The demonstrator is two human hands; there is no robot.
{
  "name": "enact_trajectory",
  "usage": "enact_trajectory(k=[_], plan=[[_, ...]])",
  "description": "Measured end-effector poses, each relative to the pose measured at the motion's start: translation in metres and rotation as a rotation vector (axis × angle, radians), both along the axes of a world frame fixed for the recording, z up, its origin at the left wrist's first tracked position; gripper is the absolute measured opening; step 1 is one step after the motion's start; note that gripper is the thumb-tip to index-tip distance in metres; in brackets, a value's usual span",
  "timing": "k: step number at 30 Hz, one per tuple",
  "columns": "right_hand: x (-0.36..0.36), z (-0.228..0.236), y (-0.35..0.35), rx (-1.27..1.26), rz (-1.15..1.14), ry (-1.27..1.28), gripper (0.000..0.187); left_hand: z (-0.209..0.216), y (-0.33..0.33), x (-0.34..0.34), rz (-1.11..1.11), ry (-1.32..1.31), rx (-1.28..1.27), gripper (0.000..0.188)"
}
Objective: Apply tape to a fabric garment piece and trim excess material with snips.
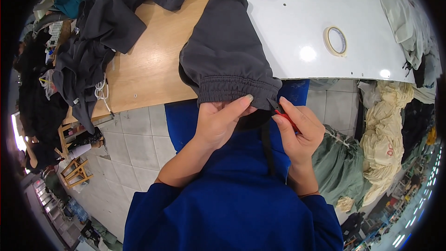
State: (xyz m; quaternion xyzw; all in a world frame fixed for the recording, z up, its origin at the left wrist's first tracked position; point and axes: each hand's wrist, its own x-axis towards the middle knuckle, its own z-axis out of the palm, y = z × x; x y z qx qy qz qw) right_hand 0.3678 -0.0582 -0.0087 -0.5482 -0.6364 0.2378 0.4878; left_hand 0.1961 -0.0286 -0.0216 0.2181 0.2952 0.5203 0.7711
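Note:
Dark grey elastic-waist trousers (227, 46) lie bunched over the table edge, with the gathered waistband (232, 86) toward me. My left hand (219, 123) is closed on the waistband, its thumb on top and its fingers partly hidden inside the opening. At the right end of the band, my right hand (303, 135) grips red-handled thread snips (284, 115). The dark blades reach the edge of the fabric; whether they touch a thread is too small to tell.
The trousers span a wooden tabletop (160, 42) and a white tabletop (297, 32). More dark grey garments (111, 16) are heaped at the far left. A tape roll (335, 41) lies on the white top. Green (341, 169) and cream (383, 144) cloth sacks stand at right.

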Motion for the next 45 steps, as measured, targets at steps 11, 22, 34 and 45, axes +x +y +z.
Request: enact_trajectory(k=[11, 22, 34, 45], plan=[[0.004, 0.003, -0.006, 0.001, 0.016, -0.010, 0.040, 0.001, 0.001, 0.002, 0.023, 0.025, -0.035, 0.028], [0.002, 0.001, -0.002, 0.005, 0.012, 0.021, 0.038, 0.002, 0.002, 0.003, 0.014, 0.023, -0.053, 0.027], [-0.007, 0.002, 0.000, -0.060, -0.079, 0.237, 0.044, 0.003, 0.005, 0.008, -0.020, 0.034, -0.068, 0.029], [-0.019, -0.019, 0.005, 0.431, 0.435, -0.236, 0.039, -0.001, 0.007, 0.003, -0.051, -0.069, -0.140, 0.045]])
